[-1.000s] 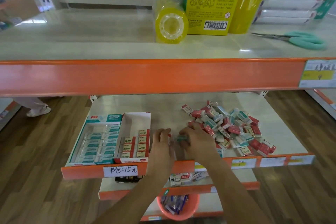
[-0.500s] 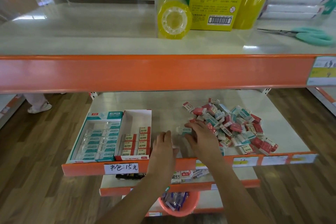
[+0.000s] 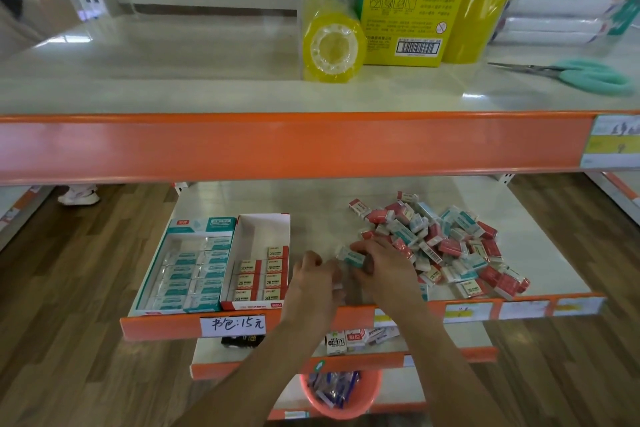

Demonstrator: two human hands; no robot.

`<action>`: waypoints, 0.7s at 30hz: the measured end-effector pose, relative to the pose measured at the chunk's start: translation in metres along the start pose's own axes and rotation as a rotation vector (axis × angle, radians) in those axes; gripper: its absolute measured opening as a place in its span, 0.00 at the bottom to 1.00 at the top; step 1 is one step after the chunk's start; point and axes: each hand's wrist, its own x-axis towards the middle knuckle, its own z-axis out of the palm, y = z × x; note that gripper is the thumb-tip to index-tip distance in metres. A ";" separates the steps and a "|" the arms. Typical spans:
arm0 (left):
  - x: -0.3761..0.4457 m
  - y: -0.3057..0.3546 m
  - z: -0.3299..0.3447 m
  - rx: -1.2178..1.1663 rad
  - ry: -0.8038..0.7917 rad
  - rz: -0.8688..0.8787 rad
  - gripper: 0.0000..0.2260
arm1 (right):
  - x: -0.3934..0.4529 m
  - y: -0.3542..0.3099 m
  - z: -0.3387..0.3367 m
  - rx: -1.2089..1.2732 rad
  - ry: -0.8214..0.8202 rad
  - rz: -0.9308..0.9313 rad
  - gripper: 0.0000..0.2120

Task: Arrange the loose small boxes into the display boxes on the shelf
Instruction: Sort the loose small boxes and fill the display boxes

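The right hand (image 3: 384,267) is pinching a teal small box (image 3: 351,256) near the shelf's (image 3: 485,218) front edge; the left hand (image 3: 317,276), fingers curled, is apparently holding gathered boxes. Best to stack it flush before loading the teal display box (image 3: 188,267).

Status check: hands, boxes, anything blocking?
Right hand pinching a teal small box beside the loose pile. Left hand curled, contents unclear. Teal display box nearly full; red display box half-filled. Path to both clear.

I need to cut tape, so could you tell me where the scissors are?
The mint-green-handled scissors lie at the top shelf's right end, right of the yellow cardboard box.
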 end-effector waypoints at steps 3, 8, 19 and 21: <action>0.000 0.002 0.000 -0.012 0.027 0.023 0.09 | 0.000 0.000 -0.001 -0.002 0.032 -0.004 0.14; 0.002 0.001 -0.013 -0.008 0.097 0.085 0.20 | -0.003 -0.004 -0.003 0.001 0.020 0.002 0.13; 0.007 -0.042 -0.067 0.125 0.199 0.197 0.17 | 0.014 -0.040 -0.009 0.130 -0.011 -0.046 0.12; 0.008 -0.054 -0.076 0.144 0.214 0.171 0.18 | 0.020 -0.053 -0.003 0.175 -0.031 -0.041 0.12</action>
